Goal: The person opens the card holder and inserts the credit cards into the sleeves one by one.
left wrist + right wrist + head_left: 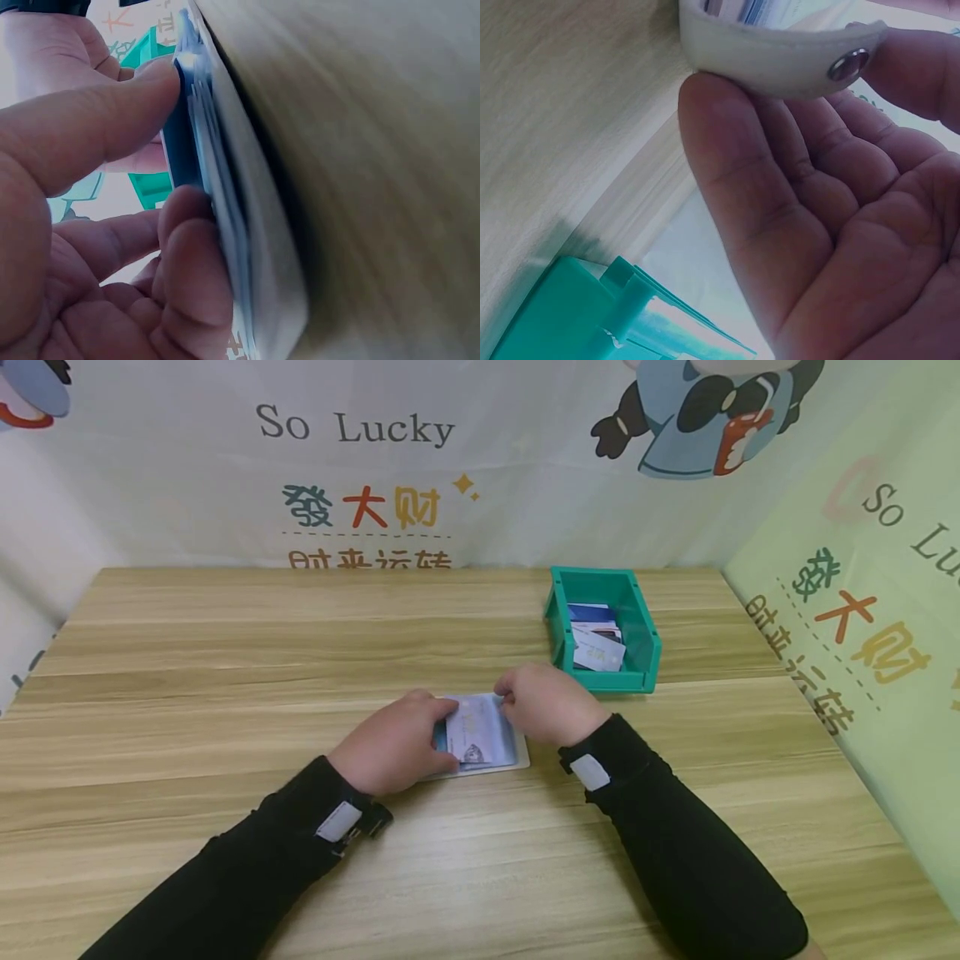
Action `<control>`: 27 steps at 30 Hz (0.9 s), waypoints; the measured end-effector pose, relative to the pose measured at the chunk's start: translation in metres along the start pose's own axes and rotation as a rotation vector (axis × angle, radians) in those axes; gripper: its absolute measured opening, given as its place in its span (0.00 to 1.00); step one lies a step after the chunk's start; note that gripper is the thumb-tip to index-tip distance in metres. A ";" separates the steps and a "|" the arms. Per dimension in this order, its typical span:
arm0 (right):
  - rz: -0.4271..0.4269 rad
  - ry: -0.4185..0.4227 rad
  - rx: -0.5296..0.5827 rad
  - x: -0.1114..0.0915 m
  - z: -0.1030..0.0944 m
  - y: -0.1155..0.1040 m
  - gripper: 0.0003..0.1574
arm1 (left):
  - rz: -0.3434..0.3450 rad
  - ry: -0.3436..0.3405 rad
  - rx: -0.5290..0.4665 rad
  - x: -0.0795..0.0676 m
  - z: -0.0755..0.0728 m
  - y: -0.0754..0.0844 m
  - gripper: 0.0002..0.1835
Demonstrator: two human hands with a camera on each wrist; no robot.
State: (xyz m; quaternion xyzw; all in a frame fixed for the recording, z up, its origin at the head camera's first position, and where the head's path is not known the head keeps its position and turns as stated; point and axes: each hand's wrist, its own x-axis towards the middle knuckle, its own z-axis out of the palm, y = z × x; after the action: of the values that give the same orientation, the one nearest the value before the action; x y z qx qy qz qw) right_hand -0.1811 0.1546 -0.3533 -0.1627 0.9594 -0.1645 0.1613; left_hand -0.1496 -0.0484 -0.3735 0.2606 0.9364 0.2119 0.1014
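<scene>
A white card holder point(522, 752) with clear, bluish card sleeves lies on the table in the head view, a pale printed card point(469, 731) showing on top. My left hand point(395, 742) grips its left side, the thumb over the sleeves. In the left wrist view the layered sleeves point(217, 165) appear edge-on between thumb and fingers. My right hand point(553, 703) is at the holder's upper right. The right wrist view shows its thumb and forefinger pinching a white strap point(772, 56) with a metal snap button point(849, 65).
Just beyond my right hand stands a green open bin point(645, 635) with several cards point(598, 649) in it. The wooden table point(225, 643) reaches back to a printed cloth backdrop point(525, 468), and another cloth point(862, 577) hangs along the right edge.
</scene>
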 end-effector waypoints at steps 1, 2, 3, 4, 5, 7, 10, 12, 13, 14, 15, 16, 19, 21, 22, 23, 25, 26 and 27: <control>-0.002 0.002 -0.001 0.000 0.000 0.000 0.18 | 0.001 0.001 0.005 0.000 0.001 0.000 0.39; -0.004 0.003 -0.002 0.000 0.000 0.000 0.18 | 0.002 0.003 0.009 0.001 0.001 0.001 0.39; -0.007 0.005 -0.003 0.000 0.000 0.000 0.18 | 0.003 0.005 0.015 0.001 0.001 0.001 0.39; -0.008 0.006 -0.004 0.000 0.000 0.000 0.17 | 0.004 0.005 0.019 0.001 0.002 0.001 0.40; -0.009 0.007 -0.004 0.000 0.000 0.000 0.17 | 0.004 0.005 0.020 0.002 0.002 0.002 0.40; -0.011 0.009 -0.008 0.000 0.000 0.000 0.17 | 0.005 0.005 0.024 0.002 0.002 0.002 0.41; -0.014 0.011 -0.015 0.000 0.000 0.000 0.18 | 0.001 -0.001 0.031 0.003 0.002 0.004 0.43; -0.017 0.012 -0.022 0.000 0.000 0.000 0.17 | -0.004 -0.005 0.039 0.004 0.003 0.005 0.44; -0.018 0.013 -0.024 0.000 0.000 0.000 0.17 | -0.005 -0.006 0.043 0.005 0.003 0.005 0.44; -0.021 0.014 -0.026 0.000 0.000 0.000 0.17 | -0.010 -0.009 0.050 0.006 0.003 0.005 0.45; -0.023 0.014 -0.028 0.000 0.000 0.000 0.17 | -0.011 -0.011 0.054 0.006 0.003 0.006 0.45; -0.025 0.015 -0.030 0.000 0.000 0.000 0.17 | -0.013 -0.013 0.061 0.007 0.004 0.006 0.46; -0.027 0.014 -0.026 0.000 0.000 0.000 0.17 | -0.021 -0.019 0.078 0.009 0.005 0.007 0.47; -0.024 0.013 -0.023 0.000 0.000 0.000 0.17 | -0.024 -0.024 0.086 0.010 0.005 0.008 0.47; -0.021 0.011 -0.020 0.000 0.000 0.000 0.17 | -0.027 -0.026 0.092 0.011 0.005 0.008 0.48; -0.019 0.011 -0.018 0.000 0.000 0.000 0.18 | -0.028 -0.029 0.095 0.011 0.006 0.009 0.48; -0.013 0.009 -0.015 0.001 0.000 0.000 0.19 | -0.028 -0.033 0.101 0.012 0.006 0.010 0.48; -0.009 0.007 -0.012 0.001 0.000 0.000 0.19 | -0.027 -0.033 0.105 0.012 0.006 0.010 0.48; -0.004 0.005 -0.010 0.001 0.001 0.000 0.20 | -0.026 -0.033 0.110 0.013 0.006 0.011 0.48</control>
State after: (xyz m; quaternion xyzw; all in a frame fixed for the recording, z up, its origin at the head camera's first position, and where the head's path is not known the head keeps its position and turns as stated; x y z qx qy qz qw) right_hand -0.1818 0.1545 -0.3542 -0.1652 0.9602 -0.1605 0.1578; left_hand -0.1538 -0.0315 -0.3751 0.2570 0.9482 0.1545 0.1052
